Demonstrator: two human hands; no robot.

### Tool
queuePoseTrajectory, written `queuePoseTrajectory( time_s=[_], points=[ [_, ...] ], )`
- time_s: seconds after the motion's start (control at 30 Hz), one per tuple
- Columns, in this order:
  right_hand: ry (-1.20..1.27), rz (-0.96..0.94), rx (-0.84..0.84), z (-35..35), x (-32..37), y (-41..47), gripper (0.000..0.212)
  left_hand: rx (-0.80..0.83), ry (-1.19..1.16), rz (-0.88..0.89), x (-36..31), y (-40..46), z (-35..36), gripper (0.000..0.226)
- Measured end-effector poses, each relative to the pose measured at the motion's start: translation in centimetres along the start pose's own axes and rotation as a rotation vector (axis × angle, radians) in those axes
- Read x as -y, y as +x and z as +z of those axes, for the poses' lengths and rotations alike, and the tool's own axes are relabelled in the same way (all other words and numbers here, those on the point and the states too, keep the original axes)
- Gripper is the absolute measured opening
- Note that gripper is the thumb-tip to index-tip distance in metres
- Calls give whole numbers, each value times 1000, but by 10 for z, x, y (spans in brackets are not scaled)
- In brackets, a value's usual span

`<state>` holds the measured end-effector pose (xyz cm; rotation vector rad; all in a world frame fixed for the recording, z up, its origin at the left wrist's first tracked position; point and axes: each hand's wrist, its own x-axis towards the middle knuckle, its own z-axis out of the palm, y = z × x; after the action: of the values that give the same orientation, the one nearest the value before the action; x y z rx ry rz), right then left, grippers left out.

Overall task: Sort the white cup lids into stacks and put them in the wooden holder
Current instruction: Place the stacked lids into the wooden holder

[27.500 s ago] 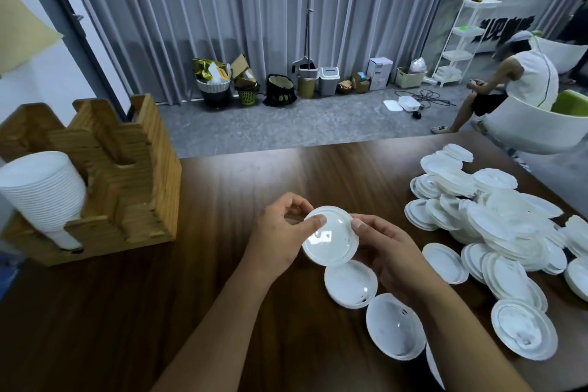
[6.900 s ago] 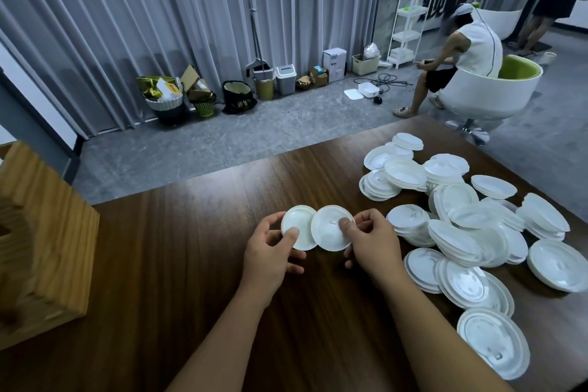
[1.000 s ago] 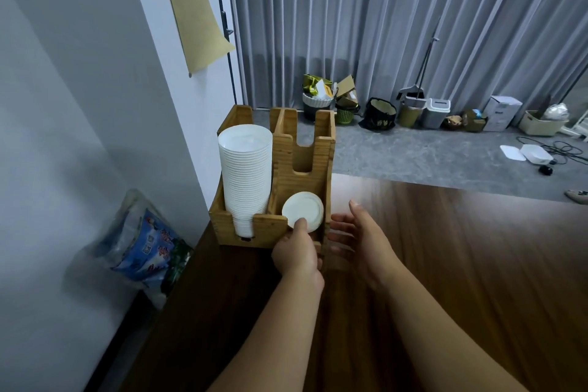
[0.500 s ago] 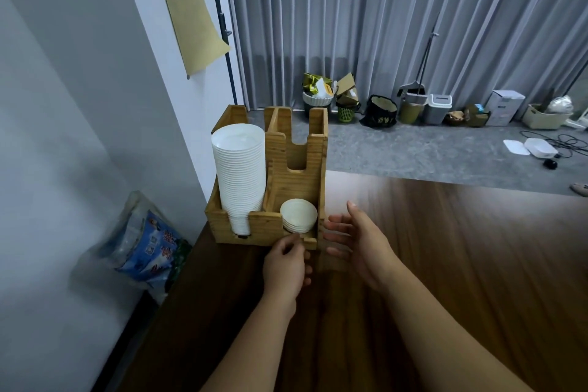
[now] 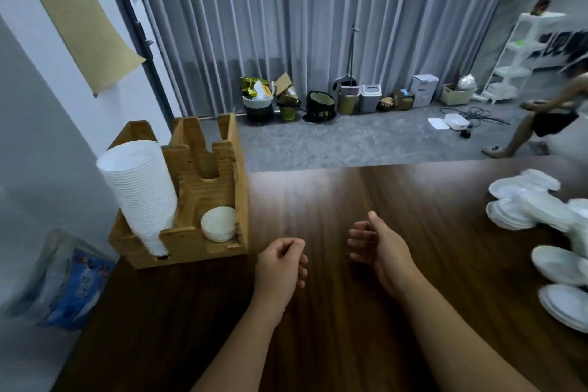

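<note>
Both hands empty, left hand (image 5: 281, 264) fingers loosely curled, right hand (image 5: 380, 248) fingers relaxed; wooden holder (image 5: 191, 200) beyond-left of left fingertips.

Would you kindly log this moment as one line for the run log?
left hand: empty | right hand: empty | small lid stack: in wooden holder | loose lids: unsorted on table

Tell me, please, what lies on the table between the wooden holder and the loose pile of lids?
In the head view, only the left hand and right hand over bare table, between wooden holder and lids.
</note>
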<state>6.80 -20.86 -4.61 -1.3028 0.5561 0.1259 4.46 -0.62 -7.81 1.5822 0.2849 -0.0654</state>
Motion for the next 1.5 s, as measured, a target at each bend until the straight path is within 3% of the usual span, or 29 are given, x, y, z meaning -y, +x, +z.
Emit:
queuePoseTrajectory(
  time_s=[0.43,0.63,0.77,1.03,1.13,1.23,1.3,1.37,1.43,1.5],
  points=[
    [-72,-71,-362,-179,38,34,19,266,-35,-29,-2,25,177,11],
    [-217,-175,-504,-217,43,60,59,333,-53,-16,-3,34,226,12],
    [-366,-147,-504,-228,47,70,81,332,47,59,6,41,238,14],
    [-681,-34,-409,-224,59,73,97,357,49,91,12,45,231,14],
    [-727,-93,-342,-215,46,63,87,363,34,92,14,47,230,20],
    [-741,-170,-283,-209,34,55,58,368,19,100,16,48,231,27],
    [-702,-231,-324,-208,29,52,35,355,9,107,16,49,232,25],
    [-679,-310,-438,-209,27,51,29,332,-10,104,16,49,233,22],
    [-719,-360,-488,-210,27,53,48,314,-31,96,16,48,234,20],
    [-781,-324,-413,-208,31,57,86,298,-50,88,15,47,236,17]
  ],
)
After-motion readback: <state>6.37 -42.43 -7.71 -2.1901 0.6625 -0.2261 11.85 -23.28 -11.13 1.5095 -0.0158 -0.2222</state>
